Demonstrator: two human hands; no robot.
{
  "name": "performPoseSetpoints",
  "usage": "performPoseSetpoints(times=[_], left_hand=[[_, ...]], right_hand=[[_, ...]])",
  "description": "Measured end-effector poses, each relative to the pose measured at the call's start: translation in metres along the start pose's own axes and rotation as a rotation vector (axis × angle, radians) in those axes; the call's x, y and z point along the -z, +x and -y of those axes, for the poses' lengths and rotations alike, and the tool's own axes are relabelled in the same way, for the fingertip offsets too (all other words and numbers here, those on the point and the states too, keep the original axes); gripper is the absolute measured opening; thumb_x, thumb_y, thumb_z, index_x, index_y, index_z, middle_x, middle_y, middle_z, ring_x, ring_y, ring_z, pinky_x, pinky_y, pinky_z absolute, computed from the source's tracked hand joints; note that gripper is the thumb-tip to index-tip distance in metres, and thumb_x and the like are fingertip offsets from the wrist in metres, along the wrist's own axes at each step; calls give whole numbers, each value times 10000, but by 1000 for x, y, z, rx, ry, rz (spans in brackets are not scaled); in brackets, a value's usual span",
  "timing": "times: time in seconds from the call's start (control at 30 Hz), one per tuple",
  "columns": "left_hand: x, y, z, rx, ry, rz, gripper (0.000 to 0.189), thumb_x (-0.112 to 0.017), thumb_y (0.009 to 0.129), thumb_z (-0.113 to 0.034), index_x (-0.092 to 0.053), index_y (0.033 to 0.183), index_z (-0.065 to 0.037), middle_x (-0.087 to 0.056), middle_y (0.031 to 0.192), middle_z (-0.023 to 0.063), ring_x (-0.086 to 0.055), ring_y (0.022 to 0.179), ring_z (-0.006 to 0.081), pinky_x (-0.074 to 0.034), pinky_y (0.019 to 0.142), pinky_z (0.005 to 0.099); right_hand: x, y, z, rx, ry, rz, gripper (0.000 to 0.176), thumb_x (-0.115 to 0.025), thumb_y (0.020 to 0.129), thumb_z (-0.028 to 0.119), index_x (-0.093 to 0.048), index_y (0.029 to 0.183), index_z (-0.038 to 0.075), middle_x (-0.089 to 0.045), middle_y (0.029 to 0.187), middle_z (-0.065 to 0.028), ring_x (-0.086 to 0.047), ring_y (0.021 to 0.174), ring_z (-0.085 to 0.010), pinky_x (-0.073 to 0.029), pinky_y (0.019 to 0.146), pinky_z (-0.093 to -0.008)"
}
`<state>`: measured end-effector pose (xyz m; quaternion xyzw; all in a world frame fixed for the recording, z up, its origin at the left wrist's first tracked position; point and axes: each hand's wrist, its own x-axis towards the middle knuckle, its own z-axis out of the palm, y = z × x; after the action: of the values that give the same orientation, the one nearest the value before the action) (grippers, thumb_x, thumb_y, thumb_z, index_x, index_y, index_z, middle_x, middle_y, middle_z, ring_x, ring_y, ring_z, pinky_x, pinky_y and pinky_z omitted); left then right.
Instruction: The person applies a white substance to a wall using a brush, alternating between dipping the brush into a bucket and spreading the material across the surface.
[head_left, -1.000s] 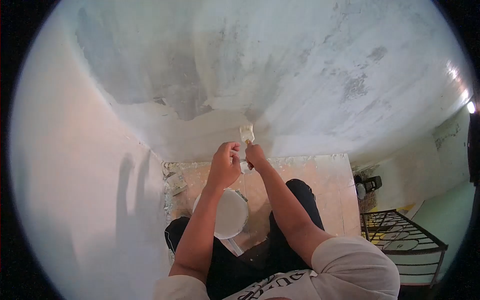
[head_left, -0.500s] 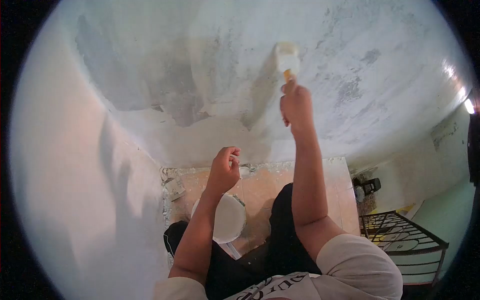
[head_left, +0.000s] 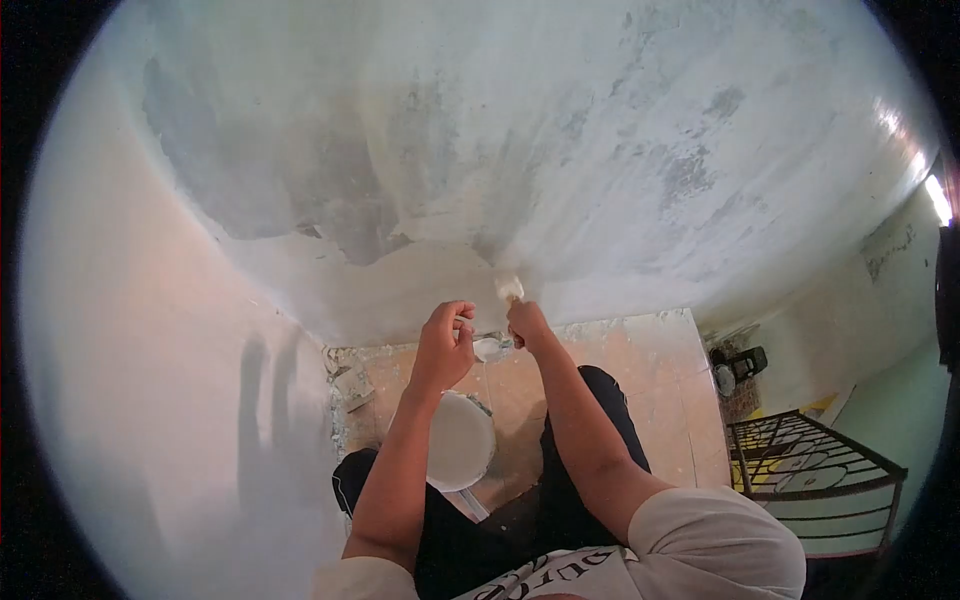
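Note:
My right hand (head_left: 528, 325) grips the handle of a wide paintbrush (head_left: 509, 287) with a pale head. The brush head points up, over the lower part of the patchy white and grey wall (head_left: 600, 200). To its left my left hand (head_left: 447, 345) hangs in the air with loosely bent fingers, slightly apart, and nothing in them. Under my left forearm stands a round bucket (head_left: 462, 440) of whitish paint, between my knees; the forearm hides its left side. A small white-smeared object (head_left: 488, 348) lies on the floor by the wall's foot, between my hands.
Broken bits of plaster (head_left: 352, 385) lie in the floor corner at the left, beside the pale side wall (head_left: 150, 380). Orange-tan tiles (head_left: 650, 370) cover the floor. A dark metal railing (head_left: 815, 460) stands at the right, with a black object (head_left: 745, 363) beyond it.
My right hand has swept the paintbrush down the wall and to the left, from high up to near the floor. My left hand stays almost where it was.

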<state>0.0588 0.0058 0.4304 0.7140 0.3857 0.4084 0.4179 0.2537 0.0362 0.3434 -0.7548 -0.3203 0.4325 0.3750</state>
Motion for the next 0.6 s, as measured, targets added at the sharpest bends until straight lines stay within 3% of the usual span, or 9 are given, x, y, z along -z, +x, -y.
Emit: performPoseSetpoints(times=[0.2,0.23,0.3,0.33,0.4,0.43,0.5,0.53,0.6], left_hand=[[-2,3,8,-59,23,-39,265,-465,826,25,-518,1082,-17,-580,961,108,-613,764,179,-503,659,305],[-2,2,8,-53,19,-33,265,-465,826,25,-518,1082,-17,-580,961,108,-613,764,179,-503,659,305],[-2,4,7,-40,-50,-32,276,-481,794,41,-530,1061,-7,-583,980,145,-610,785,251,-507,666,328],[-2,4,7,-36,-53,-30,276,-481,794,41,-530,1061,-7,-583,980,145,-610,785,251,-507,666,328],[-1,3,6,-44,-37,-37,265,-474,801,30,-532,1057,-7,-583,980,147,-609,786,250,-507,662,329],[1,2,3,-42,-40,-35,265,-474,801,30,-532,1057,-7,-583,980,147,-609,786,250,-507,662,329],[6,2,-3,49,-39,-16,269,-477,793,42,-534,1051,-4,-583,976,148,-607,789,252,-507,671,335],[6,2,-3,47,-41,-24,269,-477,793,42,-534,1051,-4,-583,976,148,-607,789,252,-507,671,335],[10,-2,2,23,-28,-27,277,-485,816,39,-522,1082,-25,-579,991,103,-602,768,175,-495,653,298]], right_hand=[[58,-97,163,365,116,-191,563,-338,973,372,-466,573,-3,-385,409,-56,-399,310,-174,-311,319,-330],[64,-101,174,510,126,-223,516,-328,968,409,-513,694,13,-397,423,-24,-358,290,-121,-280,286,-275],[72,-93,195,817,149,-351,501,-315,973,400,-499,696,25,-387,412,-15,-336,288,-111,-259,286,-266],[75,-100,205,814,146,-351,501,-315,973,400,-499,696,25,-387,412,-15,-336,288,-111,-259,286,-266],[78,-113,219,577,179,-221,551,-300,979,374,-452,610,-5,-389,453,-61,-422,380,-143,-361,385,-326],[73,-101,212,512,88,-255,529,-290,978,337,-484,670,-47,-443,498,-157,-499,462,-263,-412,478,-399],[45,-26,152,695,-138,-538,505,-279,973,296,-509,723,-77,-490,573,-247,-518,573,-414,-428,568,-459],[35,-5,122,638,-86,-369,509,-268,970,291,-526,745,-85,-514,627,-294,-492,639,-488,-424,588,-485],[13,-1,79,404,-18,-285,545,-297,965,363,-536,740,-72,-505,547,-253,-528,515,-410,-415,478,-453]])
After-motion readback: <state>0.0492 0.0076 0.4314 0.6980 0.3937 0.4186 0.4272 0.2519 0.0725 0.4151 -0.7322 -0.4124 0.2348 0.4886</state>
